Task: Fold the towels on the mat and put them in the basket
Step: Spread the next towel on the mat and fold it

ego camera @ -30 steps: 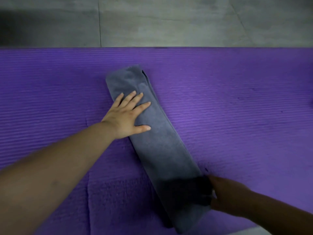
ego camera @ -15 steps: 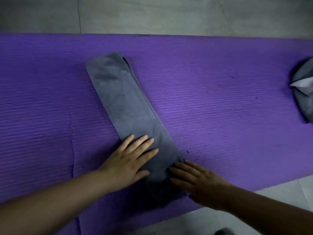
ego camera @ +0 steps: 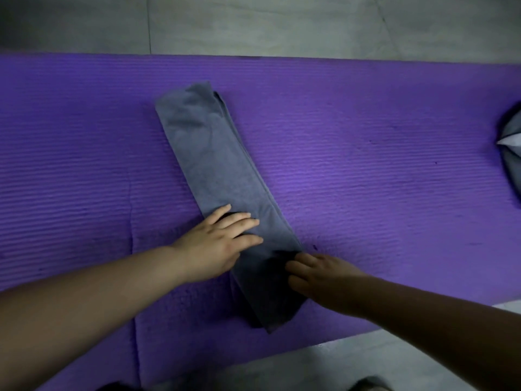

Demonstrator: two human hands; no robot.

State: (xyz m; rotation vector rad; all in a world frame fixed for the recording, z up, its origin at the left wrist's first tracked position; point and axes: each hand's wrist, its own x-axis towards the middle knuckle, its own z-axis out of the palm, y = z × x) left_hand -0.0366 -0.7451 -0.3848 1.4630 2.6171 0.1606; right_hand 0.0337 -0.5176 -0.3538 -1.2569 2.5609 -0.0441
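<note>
A grey towel (ego camera: 214, 165), folded into a long narrow strip, lies diagonally on the purple mat (ego camera: 366, 165), its far end at the upper left and its near end toward me. My left hand (ego camera: 217, 244) lies flat on the strip's lower part with straight fingers. My right hand (ego camera: 318, 275) is in shadow, and its fingers touch the strip's right edge close to the near end. The basket is not in view.
Another grey towel (ego camera: 511, 148), crumpled, sits on the mat at the right frame edge. Grey tiled floor (ego camera: 253, 24) runs beyond the mat's far edge, and more floor (ego camera: 324, 368) shows in front of its near edge.
My left hand slid down the strip from its upper part to the lower part. My right hand let go of the near end and now rests at the right edge.
</note>
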